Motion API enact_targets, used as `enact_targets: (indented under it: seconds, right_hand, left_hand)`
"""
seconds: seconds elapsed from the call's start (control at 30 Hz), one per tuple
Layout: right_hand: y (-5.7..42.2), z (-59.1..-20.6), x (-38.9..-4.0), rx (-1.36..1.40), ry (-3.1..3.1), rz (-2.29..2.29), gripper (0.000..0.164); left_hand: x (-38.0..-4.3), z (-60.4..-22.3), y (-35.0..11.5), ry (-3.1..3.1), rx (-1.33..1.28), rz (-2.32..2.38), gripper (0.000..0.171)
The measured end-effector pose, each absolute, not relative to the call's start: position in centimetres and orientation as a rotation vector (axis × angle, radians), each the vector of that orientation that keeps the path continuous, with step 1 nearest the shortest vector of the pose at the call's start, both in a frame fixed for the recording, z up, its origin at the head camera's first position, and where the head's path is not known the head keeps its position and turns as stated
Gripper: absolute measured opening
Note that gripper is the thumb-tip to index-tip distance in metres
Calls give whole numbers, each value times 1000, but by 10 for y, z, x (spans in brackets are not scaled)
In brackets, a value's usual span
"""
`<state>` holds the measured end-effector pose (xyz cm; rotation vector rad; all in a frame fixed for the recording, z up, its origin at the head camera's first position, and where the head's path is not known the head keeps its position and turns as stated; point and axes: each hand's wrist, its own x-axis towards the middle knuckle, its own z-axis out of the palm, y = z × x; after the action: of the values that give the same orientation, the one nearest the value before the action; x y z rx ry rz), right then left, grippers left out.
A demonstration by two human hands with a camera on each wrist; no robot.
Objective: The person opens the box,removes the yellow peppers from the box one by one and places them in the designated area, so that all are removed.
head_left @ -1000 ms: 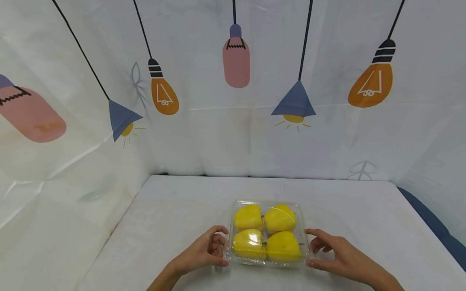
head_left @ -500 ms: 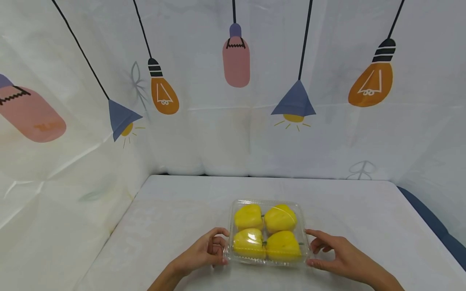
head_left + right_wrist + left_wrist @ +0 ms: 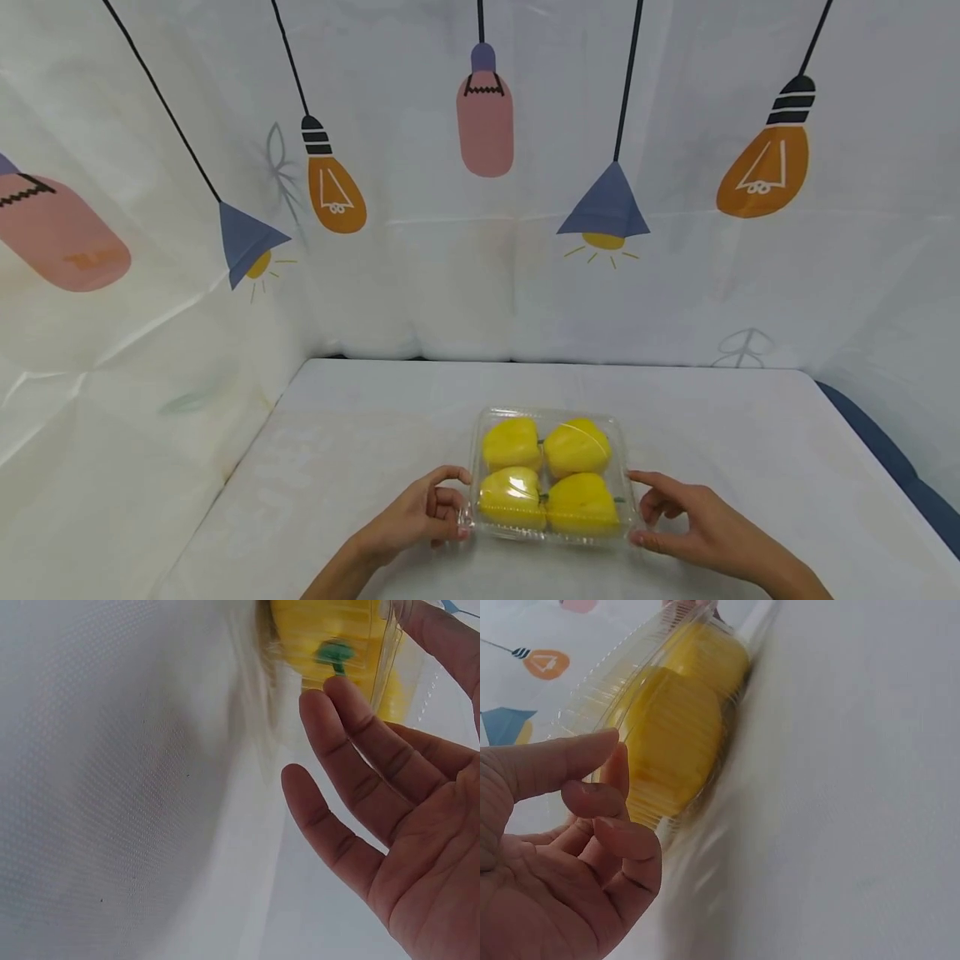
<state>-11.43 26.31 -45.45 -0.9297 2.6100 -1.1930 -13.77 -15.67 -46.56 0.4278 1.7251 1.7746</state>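
Observation:
A clear plastic clamshell container sits at the front middle of the table, lid closed. Several yellow bell peppers lie inside in two rows, and a green stem shows through the wall in the right wrist view. My left hand holds the container's left side by its rim, thumb at the front corner and index finger farther back. On the opposite side, my right hand grips the edge between thumb and index finger; its other fingers stay off the container. Whether the container's base touches the table is unclear.
The white table stretches behind and to both sides of the container. White sheeting printed with hanging lamps closes off the back and left. Dark blue material shows beyond the right table edge.
The view has tilted down a touch, and the container appears very slightly higher in it. Both hands keep their places at its sides.

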Motion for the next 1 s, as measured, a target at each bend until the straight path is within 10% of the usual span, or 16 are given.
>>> enact_targets:
  seconds: [1.0]
  right_hand:
    - [263,-454,-115,-896,2675,-1117,66]
  left_hand:
    - [-130,-473,-149,1774,246,1830,38]
